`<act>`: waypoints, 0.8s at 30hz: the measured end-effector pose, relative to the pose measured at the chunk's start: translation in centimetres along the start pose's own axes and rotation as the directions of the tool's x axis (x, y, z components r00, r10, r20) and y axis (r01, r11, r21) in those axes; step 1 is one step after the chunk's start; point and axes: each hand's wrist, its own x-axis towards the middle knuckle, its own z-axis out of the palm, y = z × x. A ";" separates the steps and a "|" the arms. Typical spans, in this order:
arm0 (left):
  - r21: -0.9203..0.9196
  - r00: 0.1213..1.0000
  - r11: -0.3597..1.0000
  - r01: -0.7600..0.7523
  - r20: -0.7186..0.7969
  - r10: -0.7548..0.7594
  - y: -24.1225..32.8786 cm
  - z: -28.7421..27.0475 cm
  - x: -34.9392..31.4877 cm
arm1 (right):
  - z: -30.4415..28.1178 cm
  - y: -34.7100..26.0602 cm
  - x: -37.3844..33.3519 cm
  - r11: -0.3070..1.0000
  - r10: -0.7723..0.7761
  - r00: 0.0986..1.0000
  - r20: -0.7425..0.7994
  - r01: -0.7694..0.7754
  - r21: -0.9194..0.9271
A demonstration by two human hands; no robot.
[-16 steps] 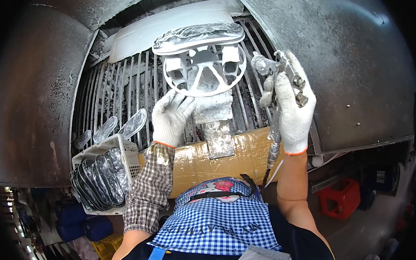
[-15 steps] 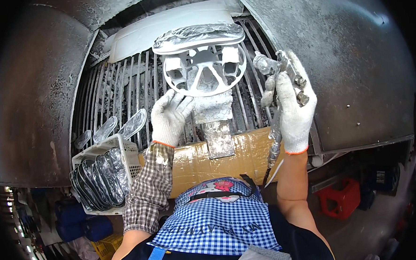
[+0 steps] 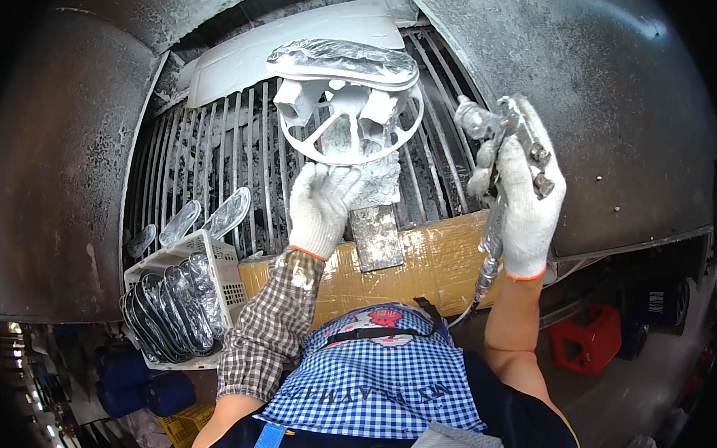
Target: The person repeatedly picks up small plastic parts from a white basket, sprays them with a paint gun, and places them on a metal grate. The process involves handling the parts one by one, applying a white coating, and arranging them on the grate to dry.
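My right hand (image 3: 531, 207), in a white knit glove, is closed around a silvery, paint-crusted spray gun (image 3: 482, 173). The gun is held upright, to the right of a white spoked turntable (image 3: 316, 151). Across the far part of the turntable lies a shoe sole (image 3: 342, 61) with a white edge and clear plastic film over its top. My gloved left hand (image 3: 322, 210) is at the near rim of the turntable, palm up. Its fingers are stretched out, with the tips at or just under the rim; contact is hard to make out. Nothing is in that hand.
A white plastic basket (image 3: 230, 271) of film-covered soles stands at the left. Several more film-covered soles (image 3: 228, 214) lie behind it on the metal grating (image 3: 237, 141). Metal walls (image 3: 64, 174) flank both sides. A taped cardboard strip (image 3: 433, 256) runs along the front edge.
The turntable and sole have turned clockwise, the sole's right end coming nearer me. My left hand has shifted right along the rim. My right hand and the spray gun have moved right and slightly nearer.
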 end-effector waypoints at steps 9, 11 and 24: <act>-0.006 1.000 1.000 0.019 0.013 -0.019 1.5 0.3 -0.2 | -0.3 -0.8 -0.6 0.999 0.027 1.000 -0.006 -0.027 -0.033; -0.009 1.000 1.000 0.012 0.015 -0.012 2.2 0.0 -0.1 | -0.5 -0.3 -0.8 0.993 -0.049 0.999 0.018 0.050 -0.103; 0.046 0.989 0.991 -0.125 -0.074 0.128 5.7 -0.4 0.5 | 0.1 -0.7 -1.1 0.992 0.088 0.996 0.022 -0.089 0.086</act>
